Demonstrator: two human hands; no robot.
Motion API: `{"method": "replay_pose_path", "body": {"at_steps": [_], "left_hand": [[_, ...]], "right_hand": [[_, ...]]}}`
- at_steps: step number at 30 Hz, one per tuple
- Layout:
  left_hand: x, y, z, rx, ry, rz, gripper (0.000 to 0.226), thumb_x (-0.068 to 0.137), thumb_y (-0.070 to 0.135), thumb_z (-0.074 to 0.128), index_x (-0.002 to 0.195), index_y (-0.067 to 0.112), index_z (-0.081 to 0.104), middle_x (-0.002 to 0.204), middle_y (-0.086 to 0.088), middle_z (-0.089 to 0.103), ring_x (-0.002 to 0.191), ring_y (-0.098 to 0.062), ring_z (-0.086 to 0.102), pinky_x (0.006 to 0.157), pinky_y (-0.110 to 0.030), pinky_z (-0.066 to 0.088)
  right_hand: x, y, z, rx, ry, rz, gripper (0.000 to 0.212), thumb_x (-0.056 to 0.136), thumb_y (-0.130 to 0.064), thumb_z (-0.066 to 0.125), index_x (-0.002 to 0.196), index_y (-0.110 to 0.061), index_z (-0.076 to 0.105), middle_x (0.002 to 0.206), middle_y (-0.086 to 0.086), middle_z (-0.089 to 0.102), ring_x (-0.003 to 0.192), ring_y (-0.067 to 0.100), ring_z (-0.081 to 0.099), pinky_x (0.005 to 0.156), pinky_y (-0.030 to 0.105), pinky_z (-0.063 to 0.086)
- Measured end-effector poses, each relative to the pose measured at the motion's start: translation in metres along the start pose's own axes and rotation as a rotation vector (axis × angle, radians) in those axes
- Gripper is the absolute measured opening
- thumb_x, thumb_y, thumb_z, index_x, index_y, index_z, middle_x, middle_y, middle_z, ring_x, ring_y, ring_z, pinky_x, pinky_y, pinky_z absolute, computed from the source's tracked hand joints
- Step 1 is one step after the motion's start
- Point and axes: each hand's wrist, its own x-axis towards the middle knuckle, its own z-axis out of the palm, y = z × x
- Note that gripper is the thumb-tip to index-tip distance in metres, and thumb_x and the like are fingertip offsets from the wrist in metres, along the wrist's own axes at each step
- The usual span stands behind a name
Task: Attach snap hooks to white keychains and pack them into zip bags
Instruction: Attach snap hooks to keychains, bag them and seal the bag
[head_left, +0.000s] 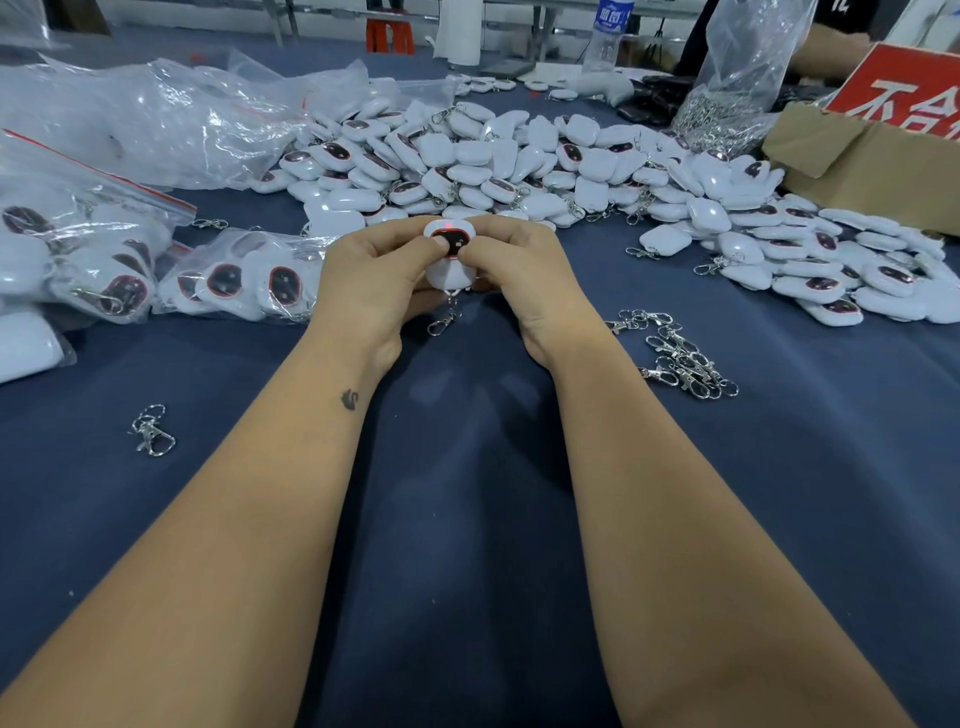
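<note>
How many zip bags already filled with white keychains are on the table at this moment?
2 clearly: a large filled zip bag at the left edge, and a smaller filled zip bag beside it, just left of the left hand. More may lie hidden under the loose plastic behind.

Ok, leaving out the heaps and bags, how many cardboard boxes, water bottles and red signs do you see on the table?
Cardboard box: 1
Water bottle: 1
Red sign: 1
Total: 3
</note>
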Motion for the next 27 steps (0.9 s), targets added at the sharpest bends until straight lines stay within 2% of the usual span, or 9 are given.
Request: {"method": "replay_pose_path", "body": {"at_steps": [2, 4, 8, 12, 17, 20, 22, 24, 27], "left_hand": [[0.0, 0.0, 0.0, 0.0, 0.015, 0.006, 0.014, 0.09, 0.001, 0.063, 0.093, 0.011, 0.073, 0.074, -0.004, 0.073, 0.067, -0.017, 0.07, 0.057, -0.023, 0.054], [-0.001, 0.0, 0.0, 0.01, 0.006, 0.02, 0.014, 0.091, 0.003, 0.063, 0.095, 0.012, 0.074, 0.077, -0.002, 0.073, 0.071, -0.015, 0.07, 0.058, -0.021, 0.053], [0.0, -0.001, -0.001, 0.041, -0.02, 0.018, 0.016, 0.093, 0.006, 0.062, 0.101, 0.015, 0.073, 0.089, -0.005, 0.073, 0.086, -0.018, 0.069, 0.07, -0.024, 0.055], [0.0, 0.0, -0.002, 0.017, -0.04, -0.002, 0.016, 0.094, 0.006, 0.061, 0.098, 0.017, 0.072, 0.084, 0.0, 0.074, 0.074, -0.01, 0.068, 0.067, -0.022, 0.055], [0.003, 0.003, -0.001, -0.026, -0.035, -0.079, 0.016, 0.094, 0.012, 0.059, 0.101, 0.015, 0.073, 0.088, 0.0, 0.075, 0.078, -0.01, 0.068, 0.066, -0.021, 0.054], [0.003, 0.004, -0.001, -0.039, -0.059, -0.121, 0.021, 0.092, 0.016, 0.055, 0.102, 0.013, 0.072, 0.097, -0.002, 0.076, 0.085, -0.012, 0.07, 0.075, -0.025, 0.056], [0.0, 0.005, 0.003, -0.031, -0.076, -0.114, 0.023, 0.093, 0.016, 0.05, 0.097, 0.014, 0.073, 0.093, 0.0, 0.076, 0.082, -0.01, 0.069, 0.075, -0.024, 0.055], [-0.003, 0.009, 0.006, 0.005, -0.061, -0.043, 0.027, 0.093, 0.011, 0.05, 0.088, 0.019, 0.075, 0.09, 0.001, 0.076, 0.082, -0.011, 0.069, 0.076, -0.023, 0.056], [-0.004, 0.015, -0.001, 0.296, 0.095, 0.282, 0.026, 0.087, 0.013, 0.053, 0.086, 0.029, 0.074, 0.089, 0.008, 0.075, 0.09, -0.011, 0.07, 0.082, -0.028, 0.057]], "right_hand": [[0.0, 0.0, 0.0, -0.003, -0.002, -0.001, 0.028, 0.078, -0.004, 0.054, 0.098, 0.008, 0.069, 0.084, 0.014, 0.057, 0.082, 0.022, 0.051, 0.08, 0.033, 0.041], [-0.001, -0.002, 0.0, 0.003, 0.001, -0.006, 0.024, 0.084, 0.0, 0.053, 0.098, 0.001, 0.072, 0.084, 0.013, 0.061, 0.083, 0.021, 0.053, 0.078, 0.03, 0.043], [0.0, -0.003, -0.002, 0.037, 0.004, 0.002, 0.028, 0.086, 0.003, 0.052, 0.102, -0.005, 0.073, 0.085, 0.01, 0.065, 0.083, 0.018, 0.057, 0.075, 0.025, 0.046], [0.0, -0.001, -0.003, -0.032, 0.0, -0.008, 0.031, 0.083, 0.003, 0.061, 0.112, -0.004, 0.069, 0.096, 0.009, 0.07, 0.091, 0.016, 0.063, 0.083, 0.029, 0.053], [0.001, 0.001, -0.001, -0.06, 0.064, -0.014, 0.033, 0.081, 0.008, 0.064, 0.112, -0.001, 0.067, 0.104, 0.017, 0.072, 0.102, 0.028, 0.068, 0.09, 0.037, 0.055], [0.0, 0.002, -0.001, -0.07, 0.095, -0.012, 0.032, 0.081, 0.01, 0.062, 0.111, -0.001, 0.068, 0.099, 0.015, 0.073, 0.091, 0.02, 0.069, 0.087, 0.032, 0.056], [-0.001, 0.001, -0.002, -0.052, 0.115, -0.016, 0.032, 0.081, 0.01, 0.063, 0.109, -0.002, 0.069, 0.098, 0.015, 0.074, 0.088, 0.017, 0.068, 0.084, 0.03, 0.056], [-0.001, -0.001, -0.002, 0.025, 0.144, -0.021, 0.028, 0.08, 0.009, 0.065, 0.106, -0.003, 0.069, 0.097, 0.014, 0.074, 0.086, 0.018, 0.068, 0.083, 0.031, 0.056], [0.001, -0.004, -0.004, 0.198, 0.185, -0.019, 0.025, 0.084, 0.007, 0.065, 0.099, -0.012, 0.064, 0.081, 0.001, 0.072, 0.074, 0.012, 0.063, 0.072, 0.023, 0.054]]}}
